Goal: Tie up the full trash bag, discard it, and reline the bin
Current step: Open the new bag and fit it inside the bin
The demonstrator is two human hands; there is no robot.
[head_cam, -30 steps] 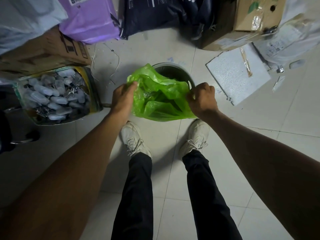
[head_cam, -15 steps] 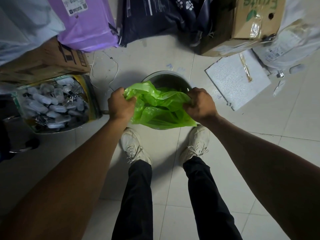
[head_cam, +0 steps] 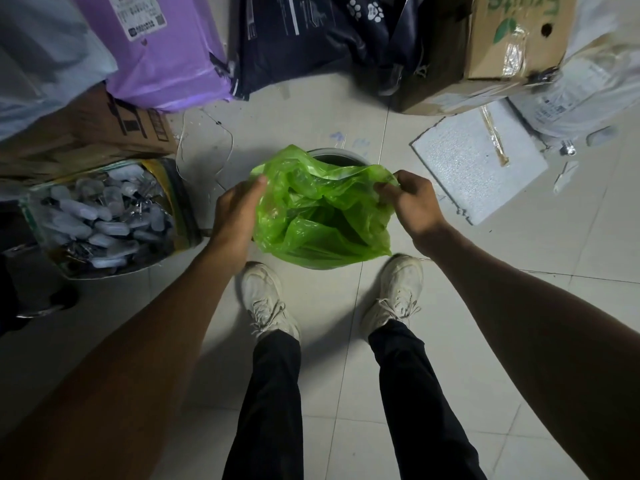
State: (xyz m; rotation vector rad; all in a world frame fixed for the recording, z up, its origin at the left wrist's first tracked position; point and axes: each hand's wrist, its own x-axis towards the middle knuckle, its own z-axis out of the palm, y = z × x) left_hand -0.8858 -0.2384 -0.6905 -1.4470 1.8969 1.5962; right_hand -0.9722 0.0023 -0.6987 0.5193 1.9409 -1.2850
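A thin green trash bag (head_cam: pixel 322 216) sits crumpled over the round bin (head_cam: pixel 334 154), whose pale rim shows only at the far side. My left hand (head_cam: pixel 237 211) holds the bag's left edge, fingers tucked into the plastic. My right hand (head_cam: pixel 412 202) pinches the bag's right edge between thumb and fingers. The bag's mouth is spread between both hands and its inside shows folds of green film. The bin's body is hidden under the bag.
My two white shoes (head_cam: pixel 266 299) stand just before the bin on the tiled floor. A clear sack of small bottles (head_cam: pixel 104 216) lies left, cardboard boxes (head_cam: pixel 502 50) and purple (head_cam: pixel 162 46) and dark bags behind, a white foam slab (head_cam: pixel 481 161) right.
Both hands have moved apart and lifted the bag's edges, so the bag's mouth is wider than half a second ago, when it was bunched low over the bin.
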